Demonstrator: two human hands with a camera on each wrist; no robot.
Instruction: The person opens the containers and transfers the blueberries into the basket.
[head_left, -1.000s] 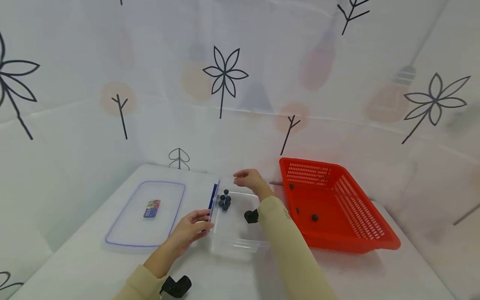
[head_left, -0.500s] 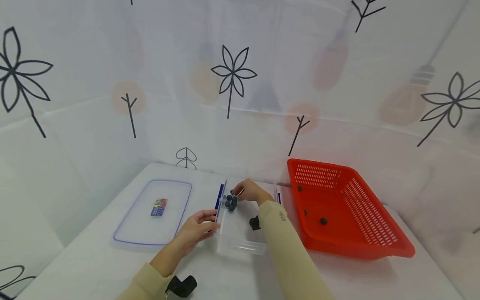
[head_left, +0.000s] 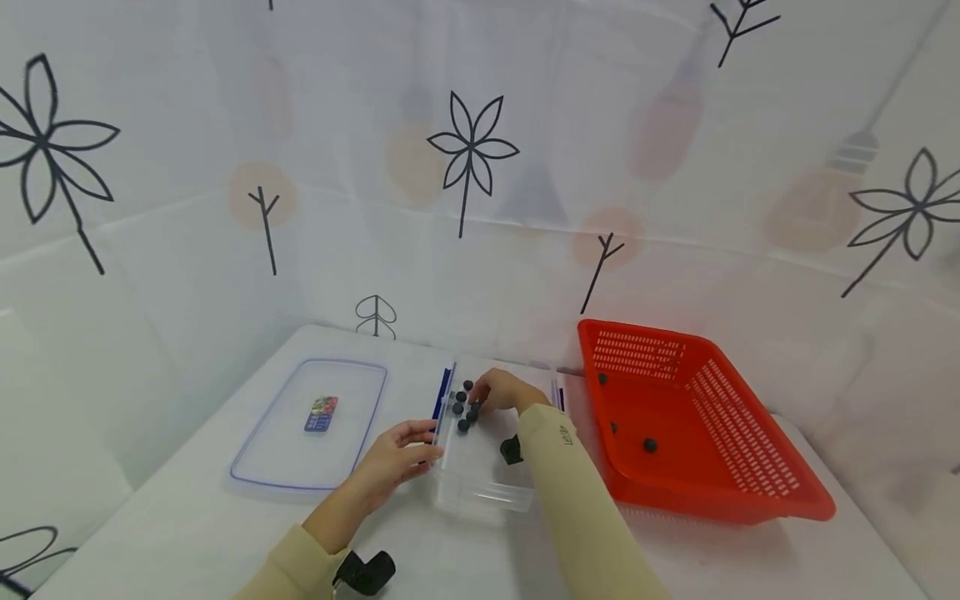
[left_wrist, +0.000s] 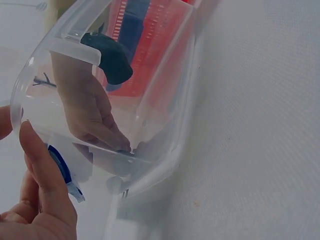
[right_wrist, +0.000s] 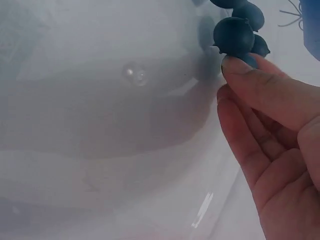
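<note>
A clear plastic box (head_left: 480,497) with blue side clips stands in the middle of the white table. Several dark blueberries (head_left: 462,426) lie loosely grouped inside, along its left wall. My right hand (head_left: 506,390) reaches into the box from the right; in the right wrist view, its thumb and finger pinch a blueberry (right_wrist: 248,61) that is mostly covered by the thumb and the berries beside it. My left hand (head_left: 393,462) grips the box's left wall, fingers on both sides of the rim (left_wrist: 20,95) in the left wrist view.
A red slotted basket (head_left: 705,504) stands to the right, with three blueberries (head_left: 650,445) visible inside. Left of the box lies a clear lid (head_left: 288,454) with a blue edge and a colourful label (head_left: 321,414). A white patterned cloth (head_left: 337,192) hangs behind the table.
My right hand has come down from above the box's far side to the blueberries inside, which now lie more spread out. My left hand has stayed at the box. The head view has turned slightly left.
</note>
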